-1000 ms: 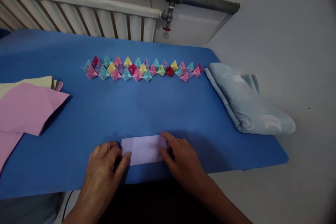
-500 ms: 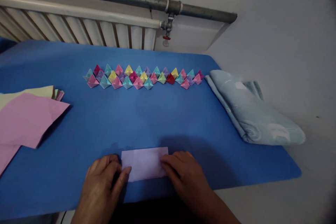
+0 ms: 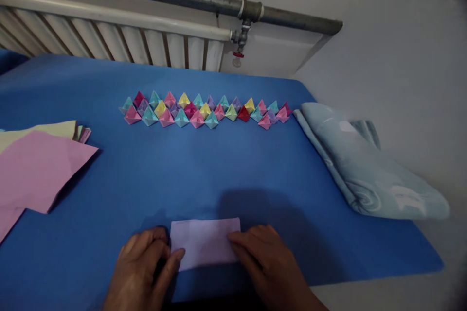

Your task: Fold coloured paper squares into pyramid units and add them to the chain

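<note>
A light purple sheet of paper (image 3: 206, 244), a wide rectangle that looks folded, lies near the front edge of the blue surface. My left hand (image 3: 144, 265) grips its left end, with the thumb on top and the curled fingers at the side edge. At the right end, my right hand (image 3: 268, 257) pinches the paper between thumb and forefinger; its other fingers are bent out of sight. Beyond both hands stands a band of small folded paper boats (image 3: 197, 117) in pink, blue, yellow, purple and red.
Large pink sheets of paper (image 3: 47, 167) and a yellow sheet (image 3: 54, 129) lie at the left. A folded pale blue blanket (image 3: 368, 170) rests at the right edge of the blue table (image 3: 175, 163). Behind are a white radiator (image 3: 134, 43), a metal pipe (image 3: 197, 0) and a red-handled valve (image 3: 239, 54).
The view has shifted slightly, so the paper and both hands appear a little lower. Both hands keep their hold on the purple paper's ends.
</note>
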A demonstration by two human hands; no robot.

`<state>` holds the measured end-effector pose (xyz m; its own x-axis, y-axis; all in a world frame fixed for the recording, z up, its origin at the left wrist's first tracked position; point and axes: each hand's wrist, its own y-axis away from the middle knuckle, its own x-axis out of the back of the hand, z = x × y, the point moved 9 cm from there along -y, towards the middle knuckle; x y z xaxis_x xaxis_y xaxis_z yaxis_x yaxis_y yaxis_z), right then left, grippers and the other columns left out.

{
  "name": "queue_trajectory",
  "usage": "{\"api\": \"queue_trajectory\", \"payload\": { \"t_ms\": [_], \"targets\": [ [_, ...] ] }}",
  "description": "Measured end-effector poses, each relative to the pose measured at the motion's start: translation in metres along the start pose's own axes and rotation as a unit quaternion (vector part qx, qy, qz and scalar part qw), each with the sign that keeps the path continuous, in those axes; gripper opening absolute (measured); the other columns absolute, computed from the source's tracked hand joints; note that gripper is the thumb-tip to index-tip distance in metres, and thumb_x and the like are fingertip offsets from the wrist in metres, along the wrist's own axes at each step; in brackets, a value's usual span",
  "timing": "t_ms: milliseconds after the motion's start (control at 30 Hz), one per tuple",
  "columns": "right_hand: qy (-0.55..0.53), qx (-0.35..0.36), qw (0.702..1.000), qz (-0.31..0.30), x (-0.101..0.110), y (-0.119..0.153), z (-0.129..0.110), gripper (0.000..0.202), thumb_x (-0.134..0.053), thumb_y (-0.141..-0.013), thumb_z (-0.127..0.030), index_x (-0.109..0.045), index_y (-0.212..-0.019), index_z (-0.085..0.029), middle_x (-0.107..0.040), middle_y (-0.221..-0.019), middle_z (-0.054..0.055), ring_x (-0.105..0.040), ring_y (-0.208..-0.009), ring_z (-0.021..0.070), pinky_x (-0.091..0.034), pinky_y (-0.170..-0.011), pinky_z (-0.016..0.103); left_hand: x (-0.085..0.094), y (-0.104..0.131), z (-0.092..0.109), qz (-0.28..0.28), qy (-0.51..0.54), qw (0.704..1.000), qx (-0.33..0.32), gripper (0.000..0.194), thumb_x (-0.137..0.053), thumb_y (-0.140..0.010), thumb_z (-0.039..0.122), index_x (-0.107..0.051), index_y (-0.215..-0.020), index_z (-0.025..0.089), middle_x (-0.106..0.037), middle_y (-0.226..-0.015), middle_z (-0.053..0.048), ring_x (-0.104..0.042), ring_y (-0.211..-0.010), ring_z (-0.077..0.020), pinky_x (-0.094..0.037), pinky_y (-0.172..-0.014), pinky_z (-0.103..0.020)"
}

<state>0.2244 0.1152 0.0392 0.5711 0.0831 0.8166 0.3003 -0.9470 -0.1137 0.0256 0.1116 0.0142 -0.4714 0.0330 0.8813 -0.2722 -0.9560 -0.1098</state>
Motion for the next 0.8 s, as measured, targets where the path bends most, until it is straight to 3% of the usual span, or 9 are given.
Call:
{"api": "queue_trajectory", "payload": {
  "t_ms": [300, 567, 800],
  "targets": [
    [-0.008, 0.006, 1.000, -0.016, -0.0027, 0.0030, 0.0031, 0.020, -0.044, -0.094, -0.021, -0.064, -0.097, -0.024, -0.065, -0.074, 0.001, -0.059, -0.069, 0.0154, -0.039, -0.069, 0.029, -0.0033, 0.0012, -0.0025, 0.007, -0.024, 0.999, -0.028, 0.030, -0.053, -0.087, 0.046, -0.062, -0.069, 0.023, -0.066, -0.083, -0.002, -0.062, -0.074, -0.0180, -0.050, -0.067, -0.030],
    [-0.011, 0.008, 1.000, -0.017, -0.0032, 0.0023, 0.0038, 0.019, -0.046, -0.093, -0.020, -0.064, -0.096, -0.024, -0.065, -0.072, 0.001, -0.057, -0.066, 0.0150, -0.037, -0.066, 0.028, -0.0018, 0.0024, -0.0022, 0.045, -0.015, 0.998, -0.043, 0.034, -0.052, -0.087, 0.050, -0.059, -0.068, 0.023, -0.065, -0.080, -0.001, -0.062, -0.072, -0.0171, -0.047, -0.066, -0.029],
    [-0.020, 0.002, 0.999, -0.026, -0.0006, 0.0006, 0.0024, 0.019, -0.046, -0.093, -0.019, -0.065, -0.095, -0.024, -0.065, -0.072, 0.000, -0.057, -0.066, 0.0142, -0.038, -0.067, 0.028, -0.0003, -0.0008, -0.0005, 0.034, -0.006, 0.998, -0.049, 0.034, -0.052, -0.087, 0.049, -0.059, -0.067, 0.022, -0.064, -0.075, 0.000, -0.060, -0.067, -0.0152, -0.046, -0.062, -0.027]
  ]
}}
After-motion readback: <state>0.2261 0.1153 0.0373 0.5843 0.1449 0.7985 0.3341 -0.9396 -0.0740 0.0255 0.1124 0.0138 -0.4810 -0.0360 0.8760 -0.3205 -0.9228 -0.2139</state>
